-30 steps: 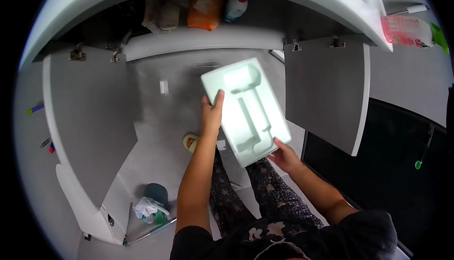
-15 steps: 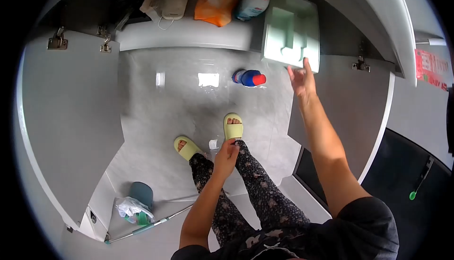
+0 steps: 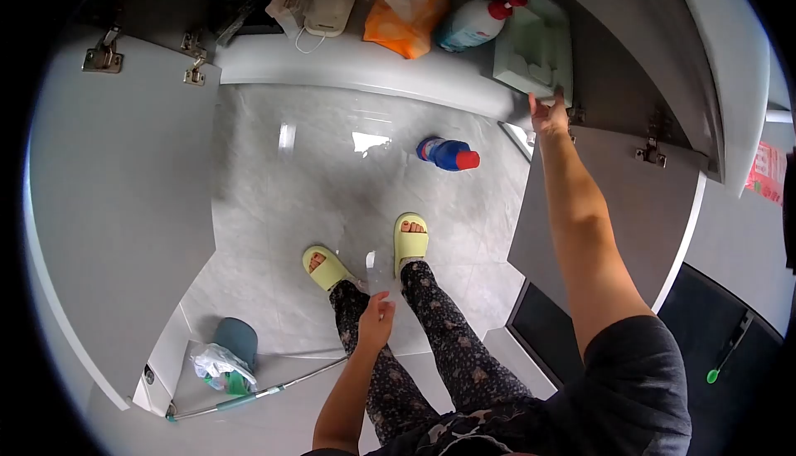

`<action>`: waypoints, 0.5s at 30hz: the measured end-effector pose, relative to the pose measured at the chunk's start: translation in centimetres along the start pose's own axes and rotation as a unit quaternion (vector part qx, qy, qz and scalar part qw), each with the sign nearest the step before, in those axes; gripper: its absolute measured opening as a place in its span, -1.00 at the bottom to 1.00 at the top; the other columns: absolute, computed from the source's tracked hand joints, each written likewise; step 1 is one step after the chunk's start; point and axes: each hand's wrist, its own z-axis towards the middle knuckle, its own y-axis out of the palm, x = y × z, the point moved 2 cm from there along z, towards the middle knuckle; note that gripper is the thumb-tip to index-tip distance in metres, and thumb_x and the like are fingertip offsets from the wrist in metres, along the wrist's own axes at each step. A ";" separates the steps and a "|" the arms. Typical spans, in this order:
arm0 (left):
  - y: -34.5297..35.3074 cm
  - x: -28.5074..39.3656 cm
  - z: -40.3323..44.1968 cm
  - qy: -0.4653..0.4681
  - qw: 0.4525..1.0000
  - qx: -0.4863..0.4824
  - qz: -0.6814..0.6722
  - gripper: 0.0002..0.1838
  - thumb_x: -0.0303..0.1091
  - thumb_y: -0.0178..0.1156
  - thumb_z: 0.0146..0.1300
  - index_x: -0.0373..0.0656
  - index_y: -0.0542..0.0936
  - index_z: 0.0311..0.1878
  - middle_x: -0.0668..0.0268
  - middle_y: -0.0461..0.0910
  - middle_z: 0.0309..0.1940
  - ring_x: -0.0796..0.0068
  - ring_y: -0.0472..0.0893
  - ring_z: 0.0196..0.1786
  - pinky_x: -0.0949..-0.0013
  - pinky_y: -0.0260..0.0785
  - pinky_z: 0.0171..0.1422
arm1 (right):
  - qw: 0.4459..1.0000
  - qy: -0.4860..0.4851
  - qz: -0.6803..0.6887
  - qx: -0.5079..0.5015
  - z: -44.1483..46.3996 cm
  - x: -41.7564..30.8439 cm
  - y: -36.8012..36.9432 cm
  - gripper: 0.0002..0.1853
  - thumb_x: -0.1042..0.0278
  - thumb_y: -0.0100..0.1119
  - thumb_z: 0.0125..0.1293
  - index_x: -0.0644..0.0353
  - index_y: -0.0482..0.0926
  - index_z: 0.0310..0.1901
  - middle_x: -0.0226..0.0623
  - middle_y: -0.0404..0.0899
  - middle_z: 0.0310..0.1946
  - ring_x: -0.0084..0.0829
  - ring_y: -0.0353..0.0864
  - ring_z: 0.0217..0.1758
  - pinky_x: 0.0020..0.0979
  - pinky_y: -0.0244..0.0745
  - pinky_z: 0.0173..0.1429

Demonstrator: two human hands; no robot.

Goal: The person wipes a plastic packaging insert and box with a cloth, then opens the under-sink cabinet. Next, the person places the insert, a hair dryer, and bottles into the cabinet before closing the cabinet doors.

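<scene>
My right hand [image 3: 549,116] grips the near end of a pale green plastic storage box [image 3: 535,41], thumb at its left and fingers at its right. The box lies inside the open cabinet, and shadow makes its inner parts hard to read. Beside it stands a white pump bottle [image 3: 471,25] with a red pump head. My left hand [image 3: 377,322] hangs low in front of my legs, its fingers loosely curled, with nothing visible in them. Between my feet and the cabinet is a blue bottle with a red cap [image 3: 448,154] on the floor.
Further left in the cabinet are an orange packet [image 3: 406,12] and a white corded device [image 3: 329,10]. Open doors flank me, the left door [image 3: 124,174] and the right door [image 3: 613,199]. A bucket [image 3: 235,344] and a pole [image 3: 257,395] lie at lower left.
The storage box has moved deeper into the cabinet, with my right hand following at its near end. My left hand has dropped lower. The camera view has shifted slightly.
</scene>
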 end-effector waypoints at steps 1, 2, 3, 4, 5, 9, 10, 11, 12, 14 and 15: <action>0.1 -0.2 -0.1 0.013 1.000 0.008 0.004 -0.62 -0.20 0.12 0.29 -0.16 0.42 0.10 0.20 0.61 -0.28 0.40 0.60 -0.27 0.37 0.40 -0.13 | 1.000 0.001 -0.001 0.000 0.6 0.0 0.1 -0.53 0.06 0.22 0.23 0.21 0.38 0.02 -0.11 0.45 -0.07 -0.13 0.52 -0.07 -0.15 0.64 -0.06; 0.3 -0.5 -0.2 0.011 1.000 0.008 0.004 -0.62 -0.20 0.12 0.29 -0.16 0.42 0.10 0.20 0.61 -0.28 0.40 0.60 -0.27 0.37 0.40 -0.13 | 1.000 0.003 0.003 0.029 1.2 0.1 0.1 -0.54 0.08 0.22 0.24 0.19 0.37 0.05 -0.11 0.44 -0.06 -0.13 0.52 -0.08 -0.18 0.62 -0.06; 0.5 -0.5 -0.3 -0.007 1.000 0.002 -0.007 -0.63 -0.21 0.12 0.29 -0.16 0.42 0.10 0.21 0.61 -0.29 0.41 0.59 -0.27 0.38 0.40 -0.13 | 0.998 0.005 0.008 0.058 1.5 0.1 0.1 -0.54 0.11 0.21 0.25 0.17 0.35 0.08 -0.11 0.43 -0.04 -0.13 0.51 -0.09 -0.20 0.61 -0.06; 0.6 -0.4 -0.4 -0.025 1.000 -0.003 -0.018 -0.64 -0.21 0.11 0.29 -0.15 0.42 0.10 0.22 0.60 -0.29 0.42 0.59 -0.28 0.39 0.40 -0.13 | 0.998 0.006 0.008 0.057 1.6 0.1 0.1 -0.54 0.11 0.21 0.25 0.17 0.35 0.08 -0.11 0.43 -0.04 -0.13 0.51 -0.09 -0.20 0.61 -0.06; 0.6 -0.3 -0.4 -0.025 1.000 -0.002 -0.018 -0.64 -0.21 0.11 0.29 -0.15 0.42 0.10 0.22 0.60 -0.29 0.42 0.59 -0.28 0.39 0.40 -0.13 | 0.999 0.005 0.001 0.053 1.7 0.0 0.1 -0.49 0.12 0.26 0.22 0.14 0.33 0.12 -0.11 0.39 -0.17 -0.20 0.48 -0.23 -0.22 0.61 -0.09; 0.7 0.4 -0.8 -0.024 1.000 0.003 -0.017 -0.64 -0.17 0.09 0.29 -0.10 0.44 0.09 0.15 0.63 -0.28 0.22 0.62 -0.20 0.25 0.42 -0.07 | 0.998 0.004 -0.036 0.043 2.0 0.1 -0.1 -0.54 0.21 0.25 0.21 0.11 0.34 0.09 -0.14 0.34 -0.30 -0.28 0.45 -0.41 -0.23 0.61 -0.11; 0.6 0.6 -1.1 -0.016 1.000 0.009 -0.018 -0.64 -0.18 0.09 0.29 -0.10 0.43 0.09 0.15 0.63 -0.28 0.22 0.62 -0.20 0.25 0.42 -0.06 | 0.998 0.005 -0.036 0.044 1.4 0.1 -0.1 -0.54 0.21 0.25 0.21 0.11 0.34 0.09 -0.14 0.34 -0.30 -0.28 0.45 -0.41 -0.23 0.61 -0.11; 0.5 0.9 -1.3 -0.017 1.000 0.009 -0.016 -0.64 -0.18 0.09 0.29 -0.10 0.43 0.09 0.15 0.63 -0.28 0.22 0.62 -0.20 0.25 0.42 -0.06 | 0.998 0.012 -0.044 0.048 0.6 0.4 -0.2 -0.61 0.23 0.21 0.23 0.13 0.36 0.03 -0.19 0.34 -0.35 -0.29 0.44 -0.44 -0.25 0.60 -0.10; 0.1 1.9 -1.6 -0.017 1.000 0.009 0.002 -0.64 -0.18 0.09 0.29 -0.10 0.43 0.10 0.15 0.62 -0.28 0.22 0.62 -0.21 0.25 0.42 -0.07 | 0.997 0.019 -0.053 0.052 -0.6 0.5 -0.3 -0.68 0.25 0.16 0.25 0.15 0.38 -0.03 -0.24 0.33 -0.40 -0.30 0.44 -0.46 -0.28 0.59 -0.10; 0.1 3.0 -2.5 -0.013 1.000 0.007 0.020 -0.64 -0.19 0.08 0.29 -0.10 0.43 0.10 0.15 0.62 -0.29 0.22 0.62 -0.21 0.25 0.42 -0.07 | 0.993 0.036 -0.106 -0.029 -3.8 1.9 -0.9 -0.77 0.24 0.11 0.27 0.15 0.39 -0.14 -0.36 0.29 -0.55 -0.32 0.43 -0.47 -0.25 0.53 -0.09; 0.2 3.0 -3.0 -0.012 1.000 0.011 0.020 -0.64 -0.19 0.08 0.29 -0.11 0.43 0.10 0.15 0.62 -0.30 0.21 0.62 -0.22 0.25 0.42 -0.08 | 0.986 0.030 -0.155 -0.047 -5.9 2.5 -1.4 -0.78 0.19 0.07 0.31 0.11 0.40 -0.12 -0.36 0.35 -0.51 -0.35 0.43 -0.47 -0.24 0.50 -0.08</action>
